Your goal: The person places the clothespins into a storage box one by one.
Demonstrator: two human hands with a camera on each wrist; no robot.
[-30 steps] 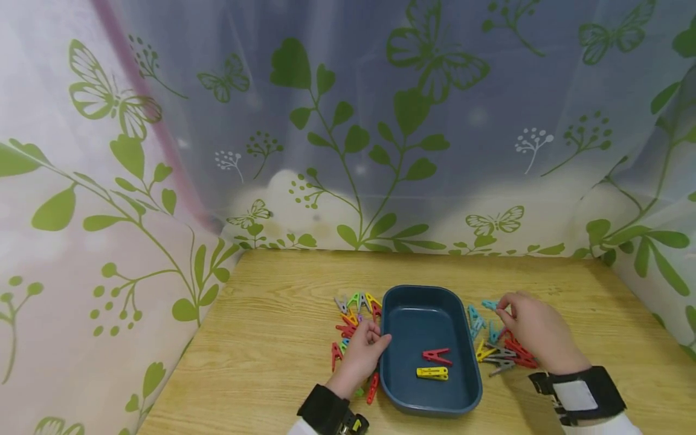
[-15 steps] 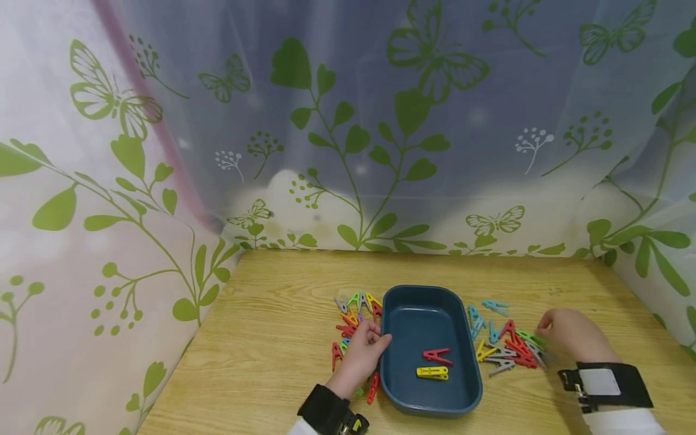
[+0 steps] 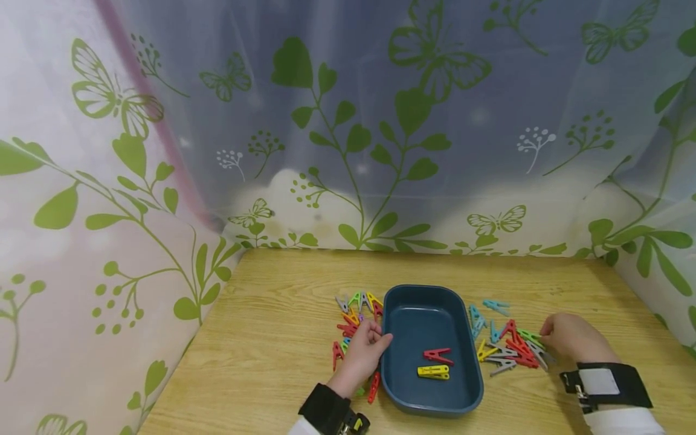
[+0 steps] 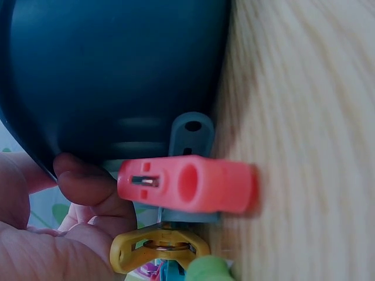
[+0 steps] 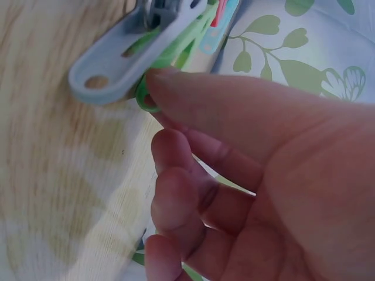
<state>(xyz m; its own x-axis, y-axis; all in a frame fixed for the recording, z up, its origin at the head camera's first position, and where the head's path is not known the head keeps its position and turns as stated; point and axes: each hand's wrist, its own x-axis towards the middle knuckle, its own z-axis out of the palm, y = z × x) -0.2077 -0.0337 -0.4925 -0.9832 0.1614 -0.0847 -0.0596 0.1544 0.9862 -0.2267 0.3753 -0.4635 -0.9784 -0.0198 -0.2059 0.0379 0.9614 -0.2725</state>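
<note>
A dark blue plastic basin (image 3: 424,332) stands on the wooden table; a red clothespin (image 3: 437,355) and a yellow clothespin (image 3: 433,371) lie inside it. My left hand (image 3: 363,356) pinches the basin's left rim between thumb and fingers, the thumb over the edge. At the right-hand pile, my right hand (image 3: 577,338) pinches one end of a green clothespin (image 5: 146,93) between thumb and forefinger. A grey clothespin (image 5: 111,73) lies right beside it in the right wrist view. The other right fingers are curled below, holding nothing.
Several mixed clothespins crowd the basin's left side, among them a red clothespin (image 4: 187,186) and a yellow clothespin (image 4: 161,246). Right of the basin are blue clothespins (image 3: 476,320), red clothespins (image 3: 522,352) and others. A patterned curtain (image 3: 380,151) borders the table (image 3: 272,332).
My right hand has left a light blue clothespin near the basin's upper right and moved right to the green clothespin in the pile. My left hand stays on the rim.
</note>
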